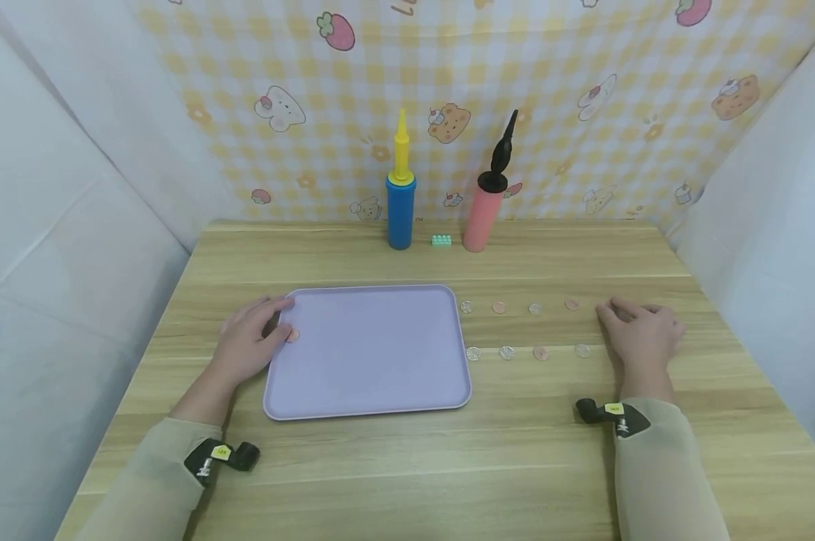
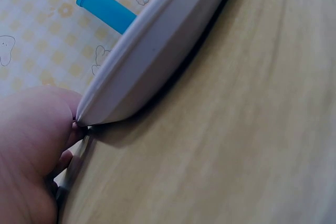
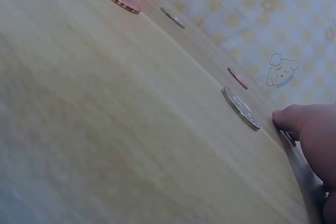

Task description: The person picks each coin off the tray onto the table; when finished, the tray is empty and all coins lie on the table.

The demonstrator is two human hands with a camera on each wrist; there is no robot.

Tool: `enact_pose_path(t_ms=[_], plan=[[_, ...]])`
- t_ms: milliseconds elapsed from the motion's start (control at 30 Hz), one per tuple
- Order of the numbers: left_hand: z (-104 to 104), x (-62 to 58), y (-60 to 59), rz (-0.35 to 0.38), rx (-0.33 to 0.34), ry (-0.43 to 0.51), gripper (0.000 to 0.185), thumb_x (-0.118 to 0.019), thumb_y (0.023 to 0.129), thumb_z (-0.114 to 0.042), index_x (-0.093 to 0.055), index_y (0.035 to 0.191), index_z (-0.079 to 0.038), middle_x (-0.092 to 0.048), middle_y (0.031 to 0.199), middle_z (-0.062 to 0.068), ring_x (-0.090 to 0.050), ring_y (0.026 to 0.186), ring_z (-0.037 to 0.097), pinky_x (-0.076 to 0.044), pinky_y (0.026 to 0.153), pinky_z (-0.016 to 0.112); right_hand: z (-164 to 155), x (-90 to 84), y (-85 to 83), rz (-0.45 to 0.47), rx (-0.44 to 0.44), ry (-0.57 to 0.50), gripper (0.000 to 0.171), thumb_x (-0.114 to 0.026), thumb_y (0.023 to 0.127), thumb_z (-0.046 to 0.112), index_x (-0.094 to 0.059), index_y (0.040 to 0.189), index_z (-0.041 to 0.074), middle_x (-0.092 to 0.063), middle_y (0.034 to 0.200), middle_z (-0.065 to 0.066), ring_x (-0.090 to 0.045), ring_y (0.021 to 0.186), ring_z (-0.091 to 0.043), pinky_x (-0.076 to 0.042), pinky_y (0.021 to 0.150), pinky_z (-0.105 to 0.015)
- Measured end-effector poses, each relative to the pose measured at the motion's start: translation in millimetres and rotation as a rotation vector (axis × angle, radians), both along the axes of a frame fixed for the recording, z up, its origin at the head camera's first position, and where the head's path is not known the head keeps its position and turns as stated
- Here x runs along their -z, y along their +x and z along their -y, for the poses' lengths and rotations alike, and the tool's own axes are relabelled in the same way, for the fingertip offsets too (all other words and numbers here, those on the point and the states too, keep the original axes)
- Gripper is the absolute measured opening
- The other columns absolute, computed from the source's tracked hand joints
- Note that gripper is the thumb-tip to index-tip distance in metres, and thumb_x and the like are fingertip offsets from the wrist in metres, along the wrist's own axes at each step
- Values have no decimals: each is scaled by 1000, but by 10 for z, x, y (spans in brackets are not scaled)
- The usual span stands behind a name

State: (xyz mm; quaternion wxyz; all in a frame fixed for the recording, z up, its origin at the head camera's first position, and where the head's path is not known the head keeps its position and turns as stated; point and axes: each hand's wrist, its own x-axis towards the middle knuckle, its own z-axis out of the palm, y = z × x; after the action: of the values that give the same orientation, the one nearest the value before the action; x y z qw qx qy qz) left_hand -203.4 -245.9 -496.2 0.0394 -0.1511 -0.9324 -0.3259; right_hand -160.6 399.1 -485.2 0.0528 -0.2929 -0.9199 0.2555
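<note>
My left hand grips the left rim of a shallow purple tray near its far corner, thumb over the inside. Right by the thumb tip, a copper-coloured coin lies on the tray. In the left wrist view the fingers reach around the tray's edge. My right hand is bent down to the table at the right end of two coin rows, fingertips close together. Under them the right wrist view shows the thin edge of a coin, mostly hidden. A silver coin lies just beside the hand.
Silver and copper coins make a far row and a near row right of the tray. At the back stand a blue and yellow pump and a pink and black pump, with a small green brick between them.
</note>
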Motion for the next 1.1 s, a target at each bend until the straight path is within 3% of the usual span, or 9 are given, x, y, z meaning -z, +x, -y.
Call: enact_pose_path(t_ms=[267, 400, 533, 700, 1000, 1100], plan=[[4, -14, -2, 14, -2, 15, 48, -59, 107, -25, -58, 151, -8, -51, 158, 25, -35, 150, 54, -14, 117, 80, 20, 31, 14, -85, 1, -44, 81, -51, 101, 69, -39, 167, 22, -32, 165, -33, -16, 152, -57, -11, 119, -73], [7, -15, -8, 17, -2, 21, 46, -56, 109, -24, -59, 151, -7, -52, 157, 24, -36, 150, 54, -14, 117, 80, 53, 55, 8, -127, 3, -32, 79, -53, 102, 65, -39, 166, 21, -39, 164, -27, -15, 154, -55, -8, 120, -72], [10, -6, -9, 15, -2, 27, 45, -53, 110, -23, -58, 152, -7, -52, 158, 24, -36, 149, 55, -13, 116, 80, 155, 44, 12, -157, -10, 48, 74, -53, 103, 59, -46, 162, 16, -39, 161, -30, -20, 151, -56, -14, 118, -73], [12, 8, 2, 24, -13, 24, 45, -53, 110, -23, -58, 152, -8, -51, 158, 24, -35, 150, 55, -13, 116, 81, 309, 40, -2, -216, -64, 104, 65, -56, 104, 52, -56, 154, 11, -44, 157, -30, -26, 149, -55, -16, 120, -70], [13, -8, 0, 32, -21, 15, 46, -54, 109, -25, -58, 153, -10, -49, 159, 25, -34, 150, 55, -13, 117, 80, 647, 25, -83, -281, -218, 44, 69, -59, 103, 45, -49, 157, 5, -33, 167, -27, -23, 152, -53, -13, 122, -69], [3, -15, -3, 32, -18, 13, 46, -54, 109, -24, -58, 152, -10, -50, 159, 25, -34, 150, 55, -14, 116, 80, 823, 32, -125, -307, -287, 78, 70, -62, 101, 44, -48, 157, 4, -30, 168, -28, -23, 152, -54, -11, 122, -72]])
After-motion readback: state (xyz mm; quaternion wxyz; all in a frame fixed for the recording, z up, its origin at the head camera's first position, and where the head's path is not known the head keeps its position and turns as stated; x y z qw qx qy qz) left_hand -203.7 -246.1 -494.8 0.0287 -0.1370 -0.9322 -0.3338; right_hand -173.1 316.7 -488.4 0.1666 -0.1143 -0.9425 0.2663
